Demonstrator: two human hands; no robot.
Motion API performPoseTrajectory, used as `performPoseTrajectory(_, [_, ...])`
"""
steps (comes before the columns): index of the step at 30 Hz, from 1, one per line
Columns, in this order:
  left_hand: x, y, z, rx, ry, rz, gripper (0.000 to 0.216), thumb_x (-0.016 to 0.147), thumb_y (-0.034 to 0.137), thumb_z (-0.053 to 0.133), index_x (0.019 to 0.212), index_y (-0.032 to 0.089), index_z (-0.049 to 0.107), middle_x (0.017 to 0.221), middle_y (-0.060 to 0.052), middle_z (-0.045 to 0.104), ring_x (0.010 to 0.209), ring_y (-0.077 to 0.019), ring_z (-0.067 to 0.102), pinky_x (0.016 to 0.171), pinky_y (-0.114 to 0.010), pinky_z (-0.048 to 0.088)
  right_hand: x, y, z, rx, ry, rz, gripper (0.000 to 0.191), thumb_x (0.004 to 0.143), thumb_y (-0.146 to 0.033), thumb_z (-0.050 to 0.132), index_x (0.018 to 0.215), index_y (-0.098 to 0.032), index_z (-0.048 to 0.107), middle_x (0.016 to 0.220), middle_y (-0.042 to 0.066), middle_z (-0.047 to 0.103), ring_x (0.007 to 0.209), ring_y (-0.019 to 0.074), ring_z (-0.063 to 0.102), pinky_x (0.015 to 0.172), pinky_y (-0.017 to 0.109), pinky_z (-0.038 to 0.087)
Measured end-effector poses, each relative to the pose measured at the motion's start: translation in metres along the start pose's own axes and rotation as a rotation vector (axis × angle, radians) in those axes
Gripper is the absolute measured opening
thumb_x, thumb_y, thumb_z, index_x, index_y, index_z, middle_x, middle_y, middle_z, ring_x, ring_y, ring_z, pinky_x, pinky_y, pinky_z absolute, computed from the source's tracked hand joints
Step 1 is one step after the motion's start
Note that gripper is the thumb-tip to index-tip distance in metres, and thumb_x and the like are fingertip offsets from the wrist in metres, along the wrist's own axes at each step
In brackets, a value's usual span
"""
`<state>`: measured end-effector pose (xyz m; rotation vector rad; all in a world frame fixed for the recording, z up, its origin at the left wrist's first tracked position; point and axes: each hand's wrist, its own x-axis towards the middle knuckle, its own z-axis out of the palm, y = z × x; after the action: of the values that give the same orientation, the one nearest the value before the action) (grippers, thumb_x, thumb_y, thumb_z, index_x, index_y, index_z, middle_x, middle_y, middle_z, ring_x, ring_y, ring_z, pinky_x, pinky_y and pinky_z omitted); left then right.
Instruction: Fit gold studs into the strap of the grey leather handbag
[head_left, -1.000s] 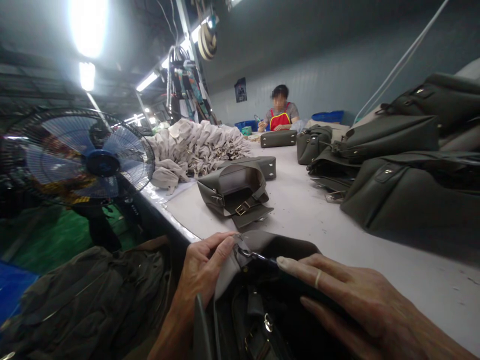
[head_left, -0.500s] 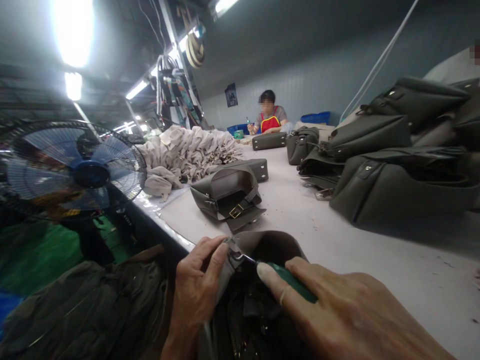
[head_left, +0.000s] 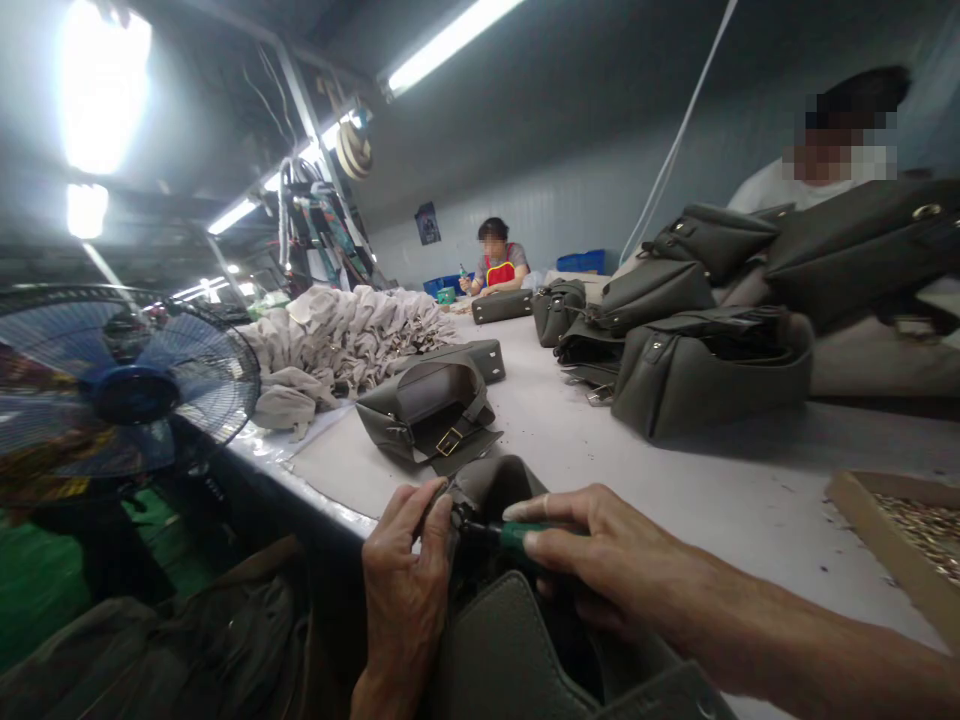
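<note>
An olive-grey handbag [head_left: 491, 640] lies right in front of me, its flap toward me and part of its inside in shadow. My left hand [head_left: 409, 570] pinches the bag's upper edge near a small fitting, which the fingers largely hide. In my right hand [head_left: 592, 545] is a screwdriver [head_left: 517, 538] with a green handle, its dark front end pointing left at the spot by my left fingertips. Whether the tip touches the fitting I cannot tell. Just beyond stands another handbag [head_left: 390, 425] with a gold buckle.
Several olive bags [head_left: 705, 375] are heaped on the right of the white table [head_left: 555, 450]. A cardboard tray [head_left: 851, 490] of small metal parts sits at right. Pale cloth pieces [head_left: 352, 335] and a fan [head_left: 135, 395] are at left. Two people work beyond.
My view has swung right, bringing the parts tray and a second person into sight. My right hand has turned with the screwdriver, which now lies more level. The bag's flap shows more.
</note>
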<state>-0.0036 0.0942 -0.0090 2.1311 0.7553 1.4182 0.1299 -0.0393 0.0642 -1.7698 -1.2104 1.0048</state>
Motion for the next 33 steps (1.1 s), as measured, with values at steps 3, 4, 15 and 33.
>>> performPoseTrajectory(3, [-0.001,-0.001,0.002,-0.022,-0.029,-0.021,0.027,0.091,0.036,0.049,0.098,0.017,0.068,0.093,-0.004,0.063,0.088,-0.0183,0.059,0.079,-0.025,0.045,-0.002,0.002,0.005,-0.353,0.139,-0.194,0.024,0.083,-0.019,0.047,0.099,-0.017,0.065,0.074,0.004,0.062,0.057,0.0135,0.054,0.049,0.021,0.034])
performPoseTrajectory(4, [-0.001,-0.001,0.002,-0.039,-0.038,-0.036,0.028,0.091,0.037,0.049,0.098,0.017,0.068,0.094,-0.004,0.063,0.09,-0.0185,0.059,0.08,-0.025,0.045,-0.004,0.002,0.007,-0.602,0.184,-0.312,0.025,0.081,-0.018,0.053,0.103,-0.017,0.065,0.078,0.006,0.063,0.061,0.0161,0.056,0.051,0.023,0.035])
performPoseTrajectory(15, [-0.001,-0.003,0.003,-0.09,-0.035,-0.097,0.029,0.089,0.039,0.05,0.098,0.018,0.067,0.097,-0.004,0.064,0.094,-0.0187,0.058,0.083,-0.026,0.044,0.001,0.005,0.012,-0.632,0.171,-0.333,0.034,0.08,-0.016,0.054,0.113,-0.016,0.061,0.081,0.007,0.061,0.063,0.0159,0.054,0.053,0.024,0.036])
performPoseTrajectory(33, [0.003,-0.009,-0.017,-0.08,-0.078,-0.371,0.048,0.082,0.059,0.054,0.102,0.017,0.068,0.096,-0.006,0.068,0.089,-0.0238,0.061,0.081,-0.03,0.048,-0.026,0.014,0.023,-1.297,0.375,-0.85,0.038,0.074,-0.002,0.051,0.107,-0.016,0.062,0.085,0.012,0.061,0.071,0.0265,0.057,0.054,0.034,0.045])
